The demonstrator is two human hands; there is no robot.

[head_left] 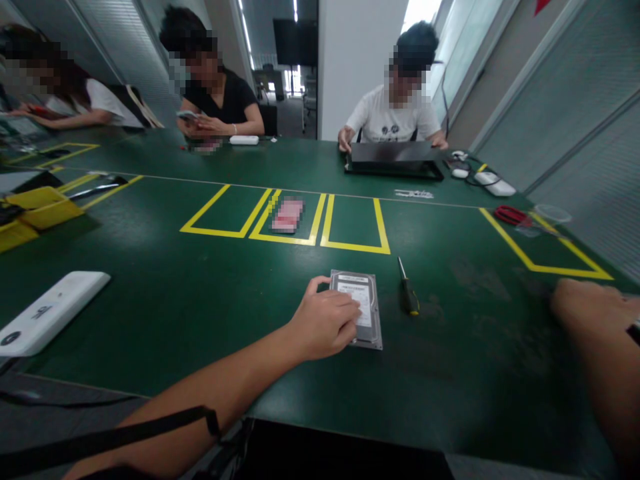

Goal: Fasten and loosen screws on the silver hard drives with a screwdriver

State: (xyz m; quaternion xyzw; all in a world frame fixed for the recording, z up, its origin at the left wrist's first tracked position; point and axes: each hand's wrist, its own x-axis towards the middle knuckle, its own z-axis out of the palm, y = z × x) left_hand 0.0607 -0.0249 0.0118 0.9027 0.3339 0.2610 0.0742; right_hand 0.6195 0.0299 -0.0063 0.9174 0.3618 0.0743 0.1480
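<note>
A silver hard drive (370, 328) with a white label lies flat on the green table. My left hand (327, 317) is on top of it, fingers curled over the label and one finger at its far left corner. Just right of the drive lies a screwdriver (410, 299) with a black and yellow handle, its tip pointing away from me. Far to the right, my right hand (585, 303) is over the table edge, blurred, with its fingers turned out of sight; whether it holds anything is hidden.
Yellow tape (355, 249) marks off areas mid-table, one holding a blurred pink item (288, 215). Yellow bins (43, 205) and a white power strip-like device (55, 310) lie left. A red cable (511, 215) lies right. Across the table, one person handles a black panel (395, 152).
</note>
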